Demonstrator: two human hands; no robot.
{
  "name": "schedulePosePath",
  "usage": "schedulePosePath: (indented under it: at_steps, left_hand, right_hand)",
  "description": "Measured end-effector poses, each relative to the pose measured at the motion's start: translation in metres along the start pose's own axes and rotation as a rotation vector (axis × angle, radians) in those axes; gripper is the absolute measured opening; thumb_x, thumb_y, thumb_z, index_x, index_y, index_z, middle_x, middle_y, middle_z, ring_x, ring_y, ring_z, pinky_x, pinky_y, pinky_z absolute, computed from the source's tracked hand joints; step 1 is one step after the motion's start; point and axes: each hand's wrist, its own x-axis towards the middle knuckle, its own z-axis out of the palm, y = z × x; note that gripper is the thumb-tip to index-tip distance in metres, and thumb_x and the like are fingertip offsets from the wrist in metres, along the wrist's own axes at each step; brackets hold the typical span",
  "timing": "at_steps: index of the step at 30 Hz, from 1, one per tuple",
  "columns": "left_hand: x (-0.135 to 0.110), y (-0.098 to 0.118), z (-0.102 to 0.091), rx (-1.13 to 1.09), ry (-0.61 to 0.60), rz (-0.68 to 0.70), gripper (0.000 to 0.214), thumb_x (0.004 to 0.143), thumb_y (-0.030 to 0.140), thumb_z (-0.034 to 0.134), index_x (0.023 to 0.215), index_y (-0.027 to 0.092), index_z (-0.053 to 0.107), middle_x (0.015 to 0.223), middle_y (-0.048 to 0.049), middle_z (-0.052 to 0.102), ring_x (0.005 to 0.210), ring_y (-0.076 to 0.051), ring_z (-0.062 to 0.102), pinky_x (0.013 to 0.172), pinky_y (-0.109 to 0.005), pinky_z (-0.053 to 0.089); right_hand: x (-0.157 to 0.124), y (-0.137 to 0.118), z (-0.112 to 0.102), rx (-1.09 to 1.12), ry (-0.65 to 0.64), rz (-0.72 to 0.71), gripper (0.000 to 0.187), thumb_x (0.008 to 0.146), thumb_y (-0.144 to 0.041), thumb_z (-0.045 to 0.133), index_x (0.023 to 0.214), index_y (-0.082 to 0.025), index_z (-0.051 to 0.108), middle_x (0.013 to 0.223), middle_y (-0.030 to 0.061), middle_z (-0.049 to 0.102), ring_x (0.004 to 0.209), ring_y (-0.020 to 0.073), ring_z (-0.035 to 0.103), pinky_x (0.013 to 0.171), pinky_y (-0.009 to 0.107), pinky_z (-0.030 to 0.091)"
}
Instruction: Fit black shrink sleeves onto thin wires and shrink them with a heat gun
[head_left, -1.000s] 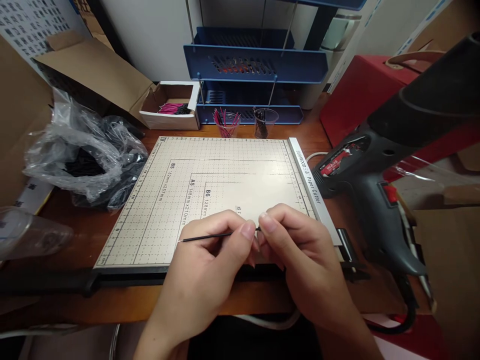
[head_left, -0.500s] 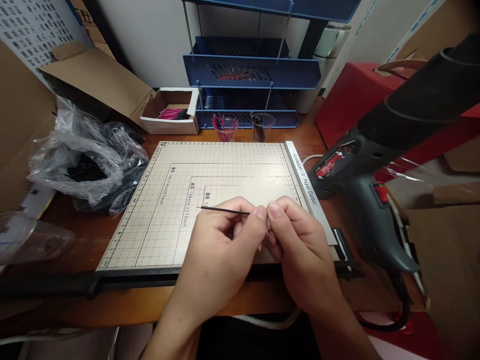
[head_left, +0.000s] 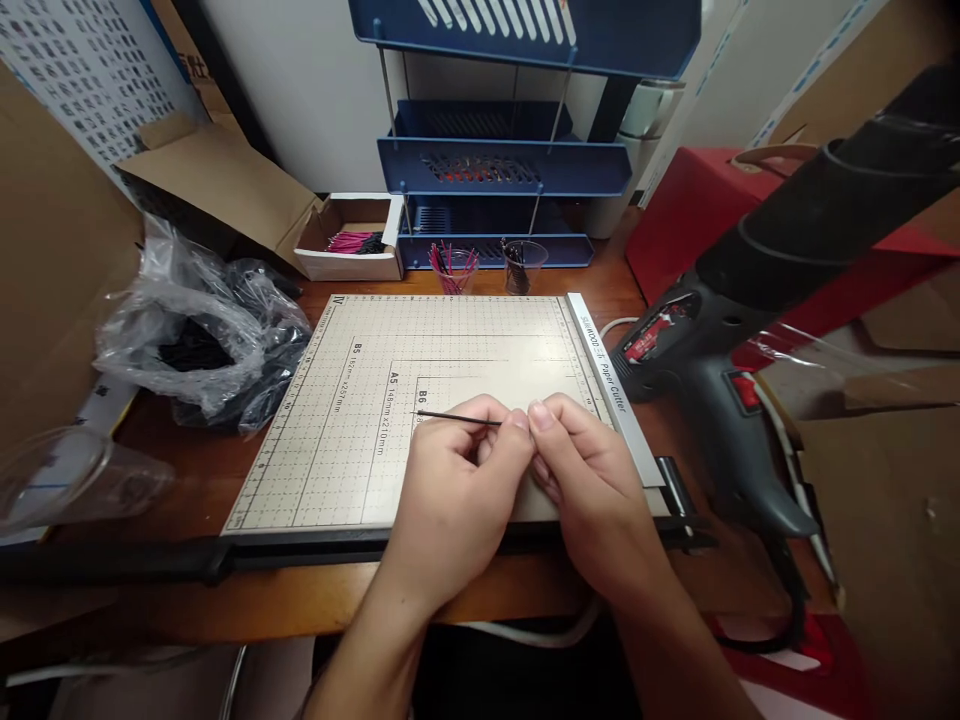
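Observation:
A thin black wire [head_left: 457, 417] runs leftward out of the pinch of my left hand [head_left: 469, 480], its bare tip pointing left. My right hand [head_left: 589, 465] is pinched closed against the left fingertips, at the wire's right end. Whatever sits between the right fingertips is hidden by the fingers. Both hands are above the near right part of a paper cutter's gridded board [head_left: 322, 440].
Behind the board stand a cup of pink and black wires [head_left: 454, 268], a cup of dark pieces [head_left: 523, 265], and a white box [head_left: 352, 262]. A plastic bag [head_left: 202, 340] and clear cup [head_left: 82, 480] lie left. A heat gun [head_left: 720, 340] stands right.
The camera view has shifted slightly, moving the board and shelf in the picture. Both hands keep nearly the same pinch, and the wire stays in the left fingers.

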Motion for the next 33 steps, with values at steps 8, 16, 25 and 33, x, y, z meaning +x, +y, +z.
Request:
schedulePosePath:
  at_steps: [8, 16, 25, 33]
  left_hand:
    - [0.004, 0.001, 0.000, -0.082, -0.019, -0.033, 0.035, 0.094, 0.028, 0.064, 0.060, 0.019, 0.061, 0.057, 0.0008, 0.063, 0.054, -0.010, 0.059, 0.057, -0.019, 0.049]
    - [0.008, 0.005, 0.011, -0.098, 0.057, -0.007, 0.034, 0.088, 0.022, 0.064, 0.056, 0.020, 0.055, 0.051, 0.0048, 0.051, 0.048, -0.009, 0.047, 0.050, -0.020, 0.043]
    - [0.005, -0.002, 0.014, -0.115, 0.096, 0.001, 0.036, 0.094, 0.023, 0.062, 0.058, 0.019, 0.054, 0.055, 0.0033, 0.055, 0.053, -0.009, 0.053, 0.055, -0.021, 0.046]
    - [0.001, -0.003, 0.012, -0.095, 0.079, 0.030, 0.041, 0.101, 0.034, 0.057, 0.063, 0.019, 0.060, 0.054, 0.0037, 0.051, 0.050, -0.010, 0.045, 0.054, -0.024, 0.042]
  right_hand:
    - [0.003, 0.001, 0.005, 0.044, 0.037, 0.071, 0.049, 0.106, -0.050, 0.058, 0.072, -0.016, 0.052, 0.065, -0.0020, 0.050, 0.062, 0.0074, 0.042, 0.061, 0.018, 0.040]
    - [0.009, 0.004, 0.002, 0.112, 0.030, 0.041, 0.049, 0.104, -0.053, 0.059, 0.072, -0.016, 0.051, 0.064, -0.0037, 0.042, 0.058, 0.0068, 0.037, 0.059, 0.018, 0.039]
    - [0.012, 0.005, 0.003, 0.084, 0.063, 0.031, 0.048, 0.100, -0.051, 0.064, 0.068, -0.017, 0.051, 0.062, -0.0050, 0.033, 0.057, 0.0071, 0.029, 0.057, 0.019, 0.039]
    - [0.007, 0.006, 0.001, 0.070, 0.057, 0.008, 0.047, 0.103, -0.049, 0.060, 0.069, -0.016, 0.053, 0.062, -0.0044, 0.036, 0.056, 0.0070, 0.022, 0.059, 0.019, 0.039]
